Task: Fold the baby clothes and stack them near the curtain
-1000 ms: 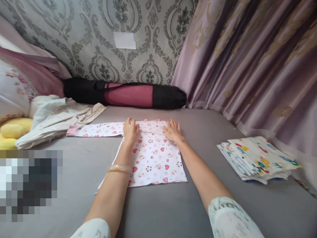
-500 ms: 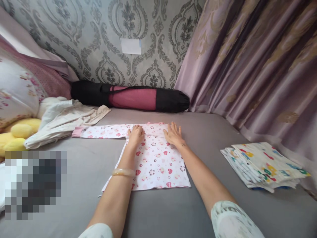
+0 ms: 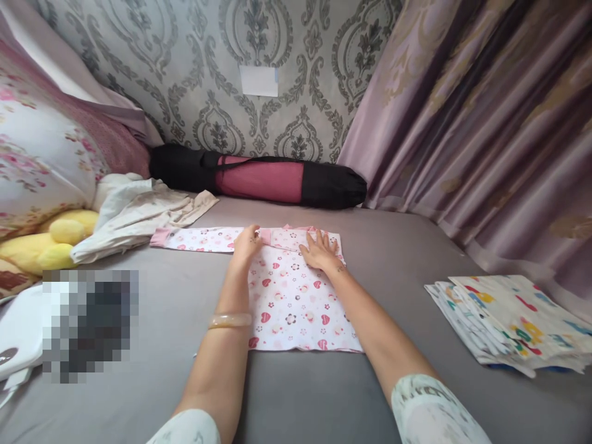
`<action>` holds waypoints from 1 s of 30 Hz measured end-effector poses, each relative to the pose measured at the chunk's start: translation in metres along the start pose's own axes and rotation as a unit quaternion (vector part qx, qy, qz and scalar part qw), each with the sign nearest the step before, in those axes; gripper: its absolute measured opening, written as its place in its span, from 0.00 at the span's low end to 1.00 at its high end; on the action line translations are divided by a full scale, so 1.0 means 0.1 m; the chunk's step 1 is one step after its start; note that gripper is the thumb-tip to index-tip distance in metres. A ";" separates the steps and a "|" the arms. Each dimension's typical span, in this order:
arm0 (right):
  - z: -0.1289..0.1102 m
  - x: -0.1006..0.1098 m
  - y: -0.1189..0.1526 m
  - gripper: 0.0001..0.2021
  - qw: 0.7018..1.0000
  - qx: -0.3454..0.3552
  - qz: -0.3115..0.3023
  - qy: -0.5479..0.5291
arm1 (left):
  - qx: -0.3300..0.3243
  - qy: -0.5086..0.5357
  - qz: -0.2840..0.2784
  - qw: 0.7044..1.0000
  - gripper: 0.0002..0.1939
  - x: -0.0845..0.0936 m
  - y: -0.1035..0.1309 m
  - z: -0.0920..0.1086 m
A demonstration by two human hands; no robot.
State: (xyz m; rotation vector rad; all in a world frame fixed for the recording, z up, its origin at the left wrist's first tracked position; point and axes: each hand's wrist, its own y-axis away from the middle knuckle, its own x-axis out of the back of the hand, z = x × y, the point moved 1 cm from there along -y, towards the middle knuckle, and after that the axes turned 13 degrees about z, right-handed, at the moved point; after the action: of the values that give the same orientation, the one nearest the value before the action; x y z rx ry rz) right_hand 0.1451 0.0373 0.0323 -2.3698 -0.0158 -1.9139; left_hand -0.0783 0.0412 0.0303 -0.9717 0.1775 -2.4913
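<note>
A white long-sleeved top (image 3: 291,302) with pink hearts and flowers lies flat on the grey sheet. Its left sleeve (image 3: 198,239) stretches out to the left, ending in a pink cuff. Another sleeve is folded across the upper body, its pink cuff beside my left hand (image 3: 247,242). That hand rests at the top's upper left, fingers bent and partly turned from view, so whether it grips cloth cannot be made out. My right hand (image 3: 320,250) lies spread on the folded sleeve near the upper right corner.
Folded patterned clothes (image 3: 522,320) are stacked at the right. A black and pink roll bag (image 3: 259,179) lies along the wall. Crumpled pale clothing (image 3: 143,216), a yellow plush (image 3: 50,243) and a white device (image 3: 23,327) are at the left.
My left hand has come off its flat position, its fingers now bent, and a pink cuff shows beside it. My right hand remains spread on the cloth. The view has shifted slightly.
</note>
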 end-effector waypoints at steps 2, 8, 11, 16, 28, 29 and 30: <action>-0.12 0.02 0.00 0.30 0.999 0.033 0.030 -0.006 | 0.015 0.002 0.007 1.000 0.19 0.03 0.00 0.00; -0.40 -0.13 0.04 0.30 0.995 0.082 -0.010 -0.054 | 0.049 0.025 0.023 0.998 0.18 0.02 0.02 0.00; -0.40 -0.18 0.04 0.30 0.996 0.078 -0.010 -0.035 | 0.061 0.013 0.025 0.998 0.19 0.01 0.03 -0.03; -0.41 -0.13 0.03 0.30 0.997 0.072 -0.026 -0.027 | 0.067 -0.018 0.046 0.997 0.21 0.00 0.05 -0.06; -1.01 -0.30 0.00 0.33 0.984 0.163 -0.004 -0.072 | 0.123 0.045 0.161 0.978 0.18 -0.03 -0.03 -0.22; -1.02 -0.32 0.00 0.32 0.984 0.162 -0.004 -0.074 | 0.124 0.052 0.166 0.977 0.18 -0.05 -0.03 -0.25; -1.02 -0.33 -0.01 0.32 0.984 0.162 -0.003 -0.075 | 0.125 0.057 0.170 0.976 0.18 -0.06 -0.04 -0.27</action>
State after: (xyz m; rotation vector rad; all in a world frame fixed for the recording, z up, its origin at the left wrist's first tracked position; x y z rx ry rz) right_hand 0.0385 0.0315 0.0209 -2.2838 -0.3181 -1.5865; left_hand -0.0937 0.0462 0.0074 -0.6346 0.0579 -2.1888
